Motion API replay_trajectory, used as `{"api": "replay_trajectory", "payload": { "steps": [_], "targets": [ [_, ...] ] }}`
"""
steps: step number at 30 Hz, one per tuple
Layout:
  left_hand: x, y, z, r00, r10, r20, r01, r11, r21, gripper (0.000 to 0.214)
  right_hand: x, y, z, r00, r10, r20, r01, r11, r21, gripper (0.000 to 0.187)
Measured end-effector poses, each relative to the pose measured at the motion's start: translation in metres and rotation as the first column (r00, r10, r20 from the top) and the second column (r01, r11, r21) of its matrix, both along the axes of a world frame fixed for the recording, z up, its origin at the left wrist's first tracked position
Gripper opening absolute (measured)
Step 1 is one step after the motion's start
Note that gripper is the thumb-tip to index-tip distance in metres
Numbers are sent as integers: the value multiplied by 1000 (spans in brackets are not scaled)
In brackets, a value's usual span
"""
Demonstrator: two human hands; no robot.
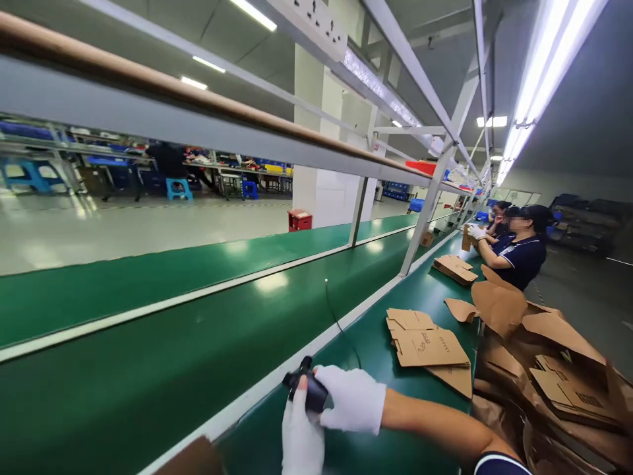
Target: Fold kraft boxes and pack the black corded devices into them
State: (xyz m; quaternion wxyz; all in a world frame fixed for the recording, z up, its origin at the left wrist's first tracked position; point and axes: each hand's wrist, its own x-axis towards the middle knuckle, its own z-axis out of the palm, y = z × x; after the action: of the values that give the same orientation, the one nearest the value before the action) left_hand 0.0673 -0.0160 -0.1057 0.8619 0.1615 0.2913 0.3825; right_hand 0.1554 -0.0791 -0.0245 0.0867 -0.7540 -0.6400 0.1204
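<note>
A small black device [315, 394] with a protruding black end is held between both hands above the near edge of the green worktop [405, 402]. My left hand [302, 435], in a white glove with the thumb tip bare, grips it from below. My right hand [350, 398], also gloved in white, is closed on its right side. The device's exact kind cannot be made out. A thin dark cable [332, 311] with a small light tip runs beyond the hands over the white rail; where it joins is unclear. Flattened printed cardboard boxes [430, 346] lie right of my hands.
A green conveyor belt [198, 330] runs along the left behind a white rail. Another flat cardboard stack [455, 269] lies farther along. Brown paper wrapping [499, 307] holds more cardboard at right. A co-worker [524, 247] handles a box [466, 239]. A metal frame post [425, 211] rises ahead.
</note>
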Motion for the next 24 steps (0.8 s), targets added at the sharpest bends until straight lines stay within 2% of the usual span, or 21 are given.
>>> {"api": "replay_trajectory", "payload": {
  "steps": [3,5,7,10,12,13,16,18,19,21,23,24],
  "targets": [
    [-8,-7,17,999,21,32,-21,1000,22,29,2,-27,39,986,148,78,-142,987,-79,51],
    [-12,-9,25,999,15,38,-17,999,42,31,15,-36,67,968,234,89,-216,961,-174,30],
    [-17,-10,32,997,-44,60,37,993,113,36,31,-39,93,951,306,-48,-309,947,-91,23],
    [-29,-15,43,969,-229,88,194,936,295,52,46,-30,114,932,305,-198,-274,947,169,22],
    [-37,-19,51,928,-361,87,299,865,403,60,49,-14,113,930,261,-259,-191,945,266,21],
    [-41,-20,55,902,-423,80,347,824,448,62,48,-5,108,926,227,-301,-145,952,270,20],
    [-50,-20,67,826,-564,14,457,684,569,63,44,21,82,878,93,-469,-39,991,125,21],
    [-54,-16,73,828,-560,-24,450,638,625,60,41,28,64,847,38,-530,-27,999,29,22],
    [-55,-14,75,859,-511,-17,411,669,620,57,39,28,56,844,35,-535,-34,999,13,22],
    [-58,-8,76,942,-334,33,265,799,540,50,35,20,46,866,41,-499,-35,999,22,23],
    [-59,-2,76,991,-101,88,62,928,368,45,28,5,39,890,5,-456,-2,1000,7,26],
    [-59,1,76,995,8,104,-36,963,268,44,24,-3,37,903,-16,-430,9,1000,-18,27]
  ]
}}
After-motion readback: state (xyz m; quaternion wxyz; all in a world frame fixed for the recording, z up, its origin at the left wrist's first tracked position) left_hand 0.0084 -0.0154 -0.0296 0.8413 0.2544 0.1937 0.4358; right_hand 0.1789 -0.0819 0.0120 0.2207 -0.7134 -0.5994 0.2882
